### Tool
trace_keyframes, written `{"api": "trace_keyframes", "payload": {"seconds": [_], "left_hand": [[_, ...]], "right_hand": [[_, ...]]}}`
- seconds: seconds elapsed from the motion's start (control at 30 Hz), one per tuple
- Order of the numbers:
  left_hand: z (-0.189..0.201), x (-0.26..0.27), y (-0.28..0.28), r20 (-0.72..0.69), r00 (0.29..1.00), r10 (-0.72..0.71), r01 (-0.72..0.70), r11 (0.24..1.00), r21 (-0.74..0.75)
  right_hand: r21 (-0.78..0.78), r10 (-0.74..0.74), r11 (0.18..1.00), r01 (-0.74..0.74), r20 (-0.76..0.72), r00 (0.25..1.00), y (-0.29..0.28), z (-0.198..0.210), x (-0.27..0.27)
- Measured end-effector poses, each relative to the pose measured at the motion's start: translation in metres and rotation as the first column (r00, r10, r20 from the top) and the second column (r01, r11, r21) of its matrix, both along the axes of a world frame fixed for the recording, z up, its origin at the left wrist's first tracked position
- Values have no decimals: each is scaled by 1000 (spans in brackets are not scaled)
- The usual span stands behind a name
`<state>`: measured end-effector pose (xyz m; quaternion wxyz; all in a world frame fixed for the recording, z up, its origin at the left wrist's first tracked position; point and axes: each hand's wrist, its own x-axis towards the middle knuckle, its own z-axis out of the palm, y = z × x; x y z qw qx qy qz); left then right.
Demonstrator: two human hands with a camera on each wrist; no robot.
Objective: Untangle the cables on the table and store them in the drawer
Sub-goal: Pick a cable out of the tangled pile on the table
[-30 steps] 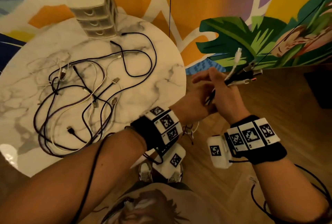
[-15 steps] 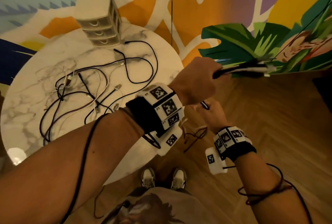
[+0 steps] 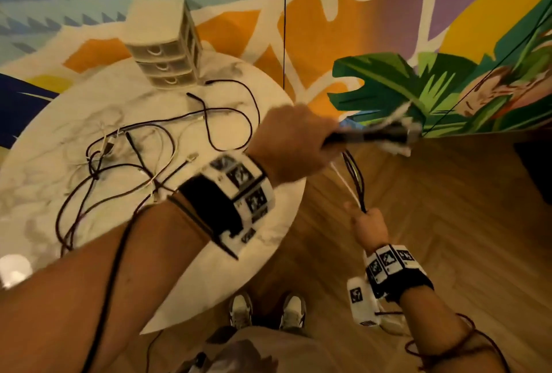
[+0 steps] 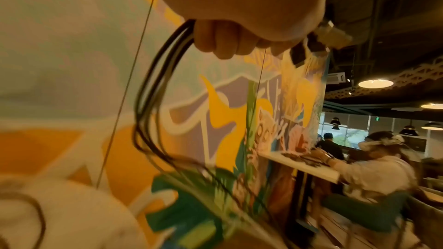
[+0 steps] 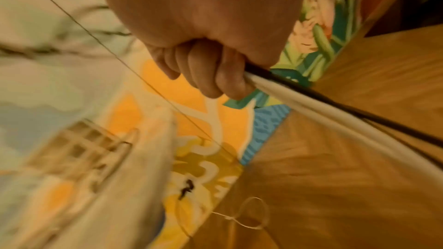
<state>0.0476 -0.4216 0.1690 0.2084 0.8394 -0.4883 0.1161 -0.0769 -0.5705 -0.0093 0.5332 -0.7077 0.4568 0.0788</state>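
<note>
- The left hand [image 3: 294,141] is raised beyond the table's right edge, fingers curled into a fist around a bundle of cables [image 3: 355,184].
- In the left wrist view, the curled fingers [image 4: 223,39] press together; black and white strands leave the fist on one side and loop downward, and the connector ends [image 4: 333,33] stick out on the other side.
- In the head view, these connector ends [image 3: 388,133] project from the left fist toward the painted wall, blurred.
- The right hand [image 3: 369,224] sits lower, over the wooden floor [image 3: 448,223], and grips the same bundle further down its length.
- In the right wrist view, the fingers [image 5: 215,75] are curled tight and pressed together; 1 white strand and several black strands exit the fist beside the lowest finger and run away taut.
- Between the 2 fists the bundle hangs as a short stretch, clear of the table.
- The remaining cables [image 3: 143,163] lie tangled on the round marble table [image 3: 44,193]: black and white strands cross and loop over one another.
- 1 black loop [image 3: 236,115] lies on the table's far right part, near the drawer unit.
- The drawer unit [image 3: 167,53] stands at the table's far edge against the mural wall [image 3: 388,14]. It shows 3 drawers, all pushed in.
- Both wrists carry bands with square black-and-white markers.
</note>
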Motion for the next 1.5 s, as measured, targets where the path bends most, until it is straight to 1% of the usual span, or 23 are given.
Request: {"api": "trace_keyframes", "payload": {"seconds": [0.07,0.13,0.2,0.27,0.33,0.43,0.5,0.57,0.63,0.73,0.8,0.87,0.9,0.93,0.97,1.0,1.03,1.1,1.17,1.23,1.3,1.43,1.5], "left_hand": [[-28,-18,-3,-205,978,39,-5,986,166],[-52,-29,-10,-391,903,179,-64,955,289],[-64,-34,-18,-589,760,274,-124,951,283],[-67,-33,-28,-726,623,291,-196,957,215],[-67,-30,-37,-750,594,292,-236,954,185],[-60,-27,-42,-722,650,236,-239,966,101],[-49,-22,-40,-663,721,201,-232,972,43],[-36,-15,-37,-568,806,165,-212,977,-17],[-23,-7,-32,-476,867,147,-209,975,-81],[-2,5,-31,-382,914,140,-237,947,-218],[11,13,-34,-355,927,123,-239,921,-306],[17,17,-36,-315,944,95,-210,911,-354],[16,17,-36,-305,949,82,-193,914,-356],[15,16,-36,-309,948,75,-186,919,-347],[13,15,-34,-321,944,75,-187,924,-334],[11,15,-32,-332,940,78,-193,924,-331],[11,17,-31,-335,939,81,-201,918,-342],[13,21,-29,-333,940,78,-211,899,-385],[15,21,-30,-334,939,81,-222,884,-411],[14,18,-31,-349,934,79,-231,878,-419],[11,16,-31,-375,925,67,-235,875,-424],[9,18,-31,-416,907,70,-266,860,-435],[9,16,-33,-439,896,71,-275,864,-421]], "right_hand": [[3,-14,1000,14,106,994,14,28,9],[-50,41,998,-31,220,975,25,55,13],[-72,107,993,-88,310,945,36,73,12],[-53,133,991,-122,390,911,47,81,10],[-54,135,991,-124,456,880,52,81,10],[-37,119,992,-117,503,856,49,68,11],[-49,137,990,-129,465,875,44,53,5],[-55,118,993,-105,383,916,36,33,-6],[-47,87,996,-77,281,956,27,14,-18],[-31,36,999,-32,138,990,15,-11,-29],[-3,21,1000,-21,35,999,13,-19,-32],[-36,147,988,-150,-74,986,13,-27,-32],[-85,262,957,-278,-157,952,12,-34,-33],[-121,366,905,-407,-263,893,11,-38,-35],[-145,418,858,-493,-361,833,8,-45,-37],[-141,425,842,-521,-421,801,6,-50,-42],[-137,413,839,-527,-469,780,2,-54,-47],[-216,340,834,-508,-525,780,-4,-53,-57],[-311,227,858,-409,-486,844,-10,-55,-66],[-348,71,913,-214,-381,922,-16,-60,-71],[-358,-22,928,-100,-321,947,-21,-65,-76],[-317,46,932,-175,-376,926,-21,-73,-88],[-313,172,886,-343,-465,869,-17,-73,-91]]}}
